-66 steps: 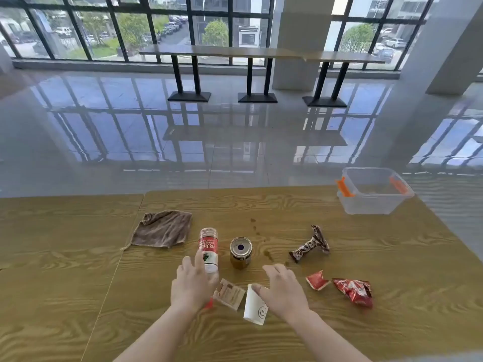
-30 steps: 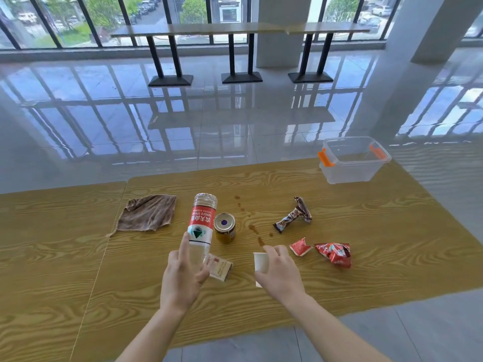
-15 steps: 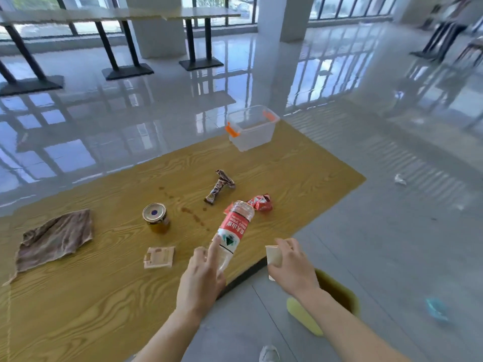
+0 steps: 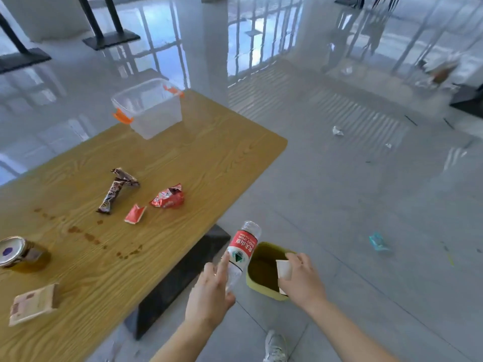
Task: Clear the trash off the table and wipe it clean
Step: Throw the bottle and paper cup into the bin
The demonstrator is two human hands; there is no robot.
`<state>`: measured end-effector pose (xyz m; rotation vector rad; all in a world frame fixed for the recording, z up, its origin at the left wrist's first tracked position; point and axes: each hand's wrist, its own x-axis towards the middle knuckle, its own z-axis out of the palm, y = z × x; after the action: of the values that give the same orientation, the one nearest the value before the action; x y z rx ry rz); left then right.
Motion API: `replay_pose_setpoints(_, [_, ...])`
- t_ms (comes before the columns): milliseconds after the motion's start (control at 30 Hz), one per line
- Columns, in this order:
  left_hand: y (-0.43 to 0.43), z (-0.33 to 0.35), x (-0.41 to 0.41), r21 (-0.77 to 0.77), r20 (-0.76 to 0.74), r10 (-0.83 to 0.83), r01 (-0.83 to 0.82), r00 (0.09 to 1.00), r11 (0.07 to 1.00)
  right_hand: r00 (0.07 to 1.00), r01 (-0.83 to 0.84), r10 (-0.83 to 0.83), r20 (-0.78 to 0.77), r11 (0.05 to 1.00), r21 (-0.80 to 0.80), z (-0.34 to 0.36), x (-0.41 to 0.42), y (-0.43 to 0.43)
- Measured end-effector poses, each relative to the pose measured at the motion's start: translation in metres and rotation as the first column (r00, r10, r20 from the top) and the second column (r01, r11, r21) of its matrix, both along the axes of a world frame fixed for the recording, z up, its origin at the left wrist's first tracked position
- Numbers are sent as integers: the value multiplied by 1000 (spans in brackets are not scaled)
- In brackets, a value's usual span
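Gripping bottle (image 4: 241,253) left hand (image 4: 209,296), paper cup (image 4: 283,270) right hand (image 4: 300,282), now moved off table (image 4: 209,158), over bin (image 4: 264,288)

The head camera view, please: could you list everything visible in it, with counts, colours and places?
table: 1, yellow wood grain, left
clear bin: 1, orange latches, table's far corner
brown wrapper: 1, mid-table
red wrappers: 2, beside the brown one
can: 1, gold, left edge
flat packet: 1, tan, near left
stains: several, brown, table middle
trash bin: 1, olive, on floor under the hands
floor litter: a few scraps, white and teal, right
shoe: 1, pale, bottom
bottle: 1, clear, red label, in left hand
paper cup: 1, white, in right hand
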<state>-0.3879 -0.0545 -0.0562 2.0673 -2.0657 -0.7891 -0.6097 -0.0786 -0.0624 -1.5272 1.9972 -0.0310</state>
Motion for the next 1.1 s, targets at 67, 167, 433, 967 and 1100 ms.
replay_pose_setpoints(67, [-12,-29,-32,80,10,11,-11,1000,997,1000,-1,1,4,999,48,-31,-28,-11])
replay_pose_setpoints(167, [-33,-80,-73,189,30,29,-34,999,981,1000,-19,21,-23,995,96,-82,-61,-30])
replay_pose_setpoints(433, [-93,-204,-140,257,122,-32,0,992,967,999,-37,40,-27,996,85,-220,-105,-82])
replay_pose_setpoints(967, [-127,-325,-186,393,214,-111,19,970,919,999,-33,31,22,993,115,-339,-122,-88])
replay_pose_setpoints(1100, [-133,-325,-179,318,221,-126,51,967,947,998,-44,39,48,992,115,-339,-131,-92])
